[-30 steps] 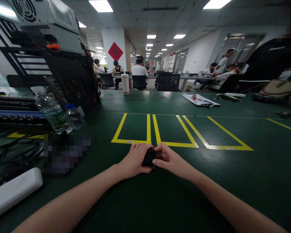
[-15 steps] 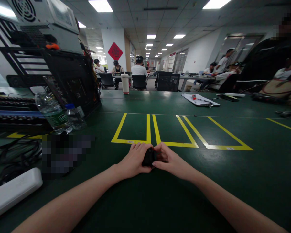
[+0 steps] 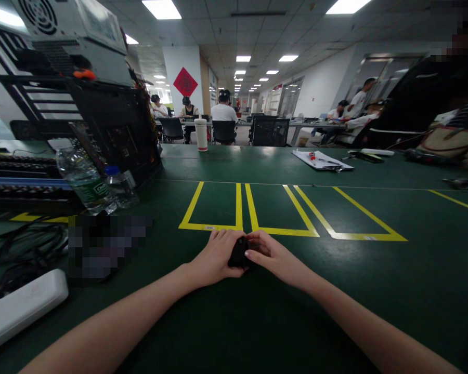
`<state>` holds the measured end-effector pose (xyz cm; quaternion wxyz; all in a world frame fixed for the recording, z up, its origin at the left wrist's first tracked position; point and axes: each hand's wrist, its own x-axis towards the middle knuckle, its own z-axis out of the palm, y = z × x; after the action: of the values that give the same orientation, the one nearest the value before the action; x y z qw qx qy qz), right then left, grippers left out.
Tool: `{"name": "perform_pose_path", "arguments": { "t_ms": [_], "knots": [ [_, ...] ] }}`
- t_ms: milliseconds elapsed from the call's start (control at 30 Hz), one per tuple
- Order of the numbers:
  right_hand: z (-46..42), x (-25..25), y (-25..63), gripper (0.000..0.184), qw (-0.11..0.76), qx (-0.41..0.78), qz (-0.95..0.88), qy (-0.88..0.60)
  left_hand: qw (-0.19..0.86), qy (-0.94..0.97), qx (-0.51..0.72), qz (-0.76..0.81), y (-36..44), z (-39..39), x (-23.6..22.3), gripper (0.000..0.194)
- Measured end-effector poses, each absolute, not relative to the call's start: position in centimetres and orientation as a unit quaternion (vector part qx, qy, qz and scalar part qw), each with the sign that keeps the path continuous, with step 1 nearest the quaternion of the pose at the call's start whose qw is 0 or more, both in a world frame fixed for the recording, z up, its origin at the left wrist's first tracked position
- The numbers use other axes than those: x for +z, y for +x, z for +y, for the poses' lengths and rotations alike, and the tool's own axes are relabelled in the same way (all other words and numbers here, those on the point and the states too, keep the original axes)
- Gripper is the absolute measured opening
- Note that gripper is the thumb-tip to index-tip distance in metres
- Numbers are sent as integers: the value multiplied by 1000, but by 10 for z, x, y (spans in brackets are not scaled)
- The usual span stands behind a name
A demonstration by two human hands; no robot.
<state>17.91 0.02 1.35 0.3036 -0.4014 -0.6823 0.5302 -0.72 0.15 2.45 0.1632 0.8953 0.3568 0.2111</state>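
Note:
A small black block-shaped object [image 3: 238, 253] rests at the near side of the yellow tape, partly covered by fingers; its exact kind is unclear. My left hand [image 3: 217, 254] wraps round it from the left, fingers over the far side and thumb at the near side. From the right, my right hand [image 3: 275, 255] has its bent fingers and thumb tip at the object's right end, closed on it. Much of that end is hidden behind the fingers.
Yellow tape [image 3: 286, 231] marks several frames on the green table [image 3: 226, 332]. Left are a water bottle [image 3: 81, 179], a smaller blue-capped bottle [image 3: 120, 189], computer parts, cables and a white power strip [image 3: 23, 311]. A cup [image 3: 201, 134] and clipboard [image 3: 322, 161] stand farther back. A person in black [image 3: 417, 98] is at right.
My right thumb has shifted slightly up along the object's right end, while my left hand keeps its hold. The person in black at the right has moved leftward.

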Motion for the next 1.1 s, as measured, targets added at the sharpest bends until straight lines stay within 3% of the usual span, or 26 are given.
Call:
{"name": "perform_pose_path", "arguments": {
  "t_ms": [267, 500, 667, 933, 1100],
  "knots": [
    [-6, 24, 179, 31, 297, 574, -681, -345, 152, 893, 223, 361, -7, 4, 17, 56],
    [-1, 16, 178, 16, 327, 558, -671, -362, 154, 897, 215, 354, -7, 4, 20, 54],
    [2, 11, 179, 25, 309, 539, -675, -397, 143, 896, 217, 360, -7, 6, 15, 57],
    [-5, 21, 180, 33, 307, 578, -678, -334, 144, 895, 220, 359, -6, 6, 15, 56],
    [-2, 16, 180, 21, 318, 570, -673, -348, 144, 893, 227, 361, -6, 7, 13, 57]
  ]
}}
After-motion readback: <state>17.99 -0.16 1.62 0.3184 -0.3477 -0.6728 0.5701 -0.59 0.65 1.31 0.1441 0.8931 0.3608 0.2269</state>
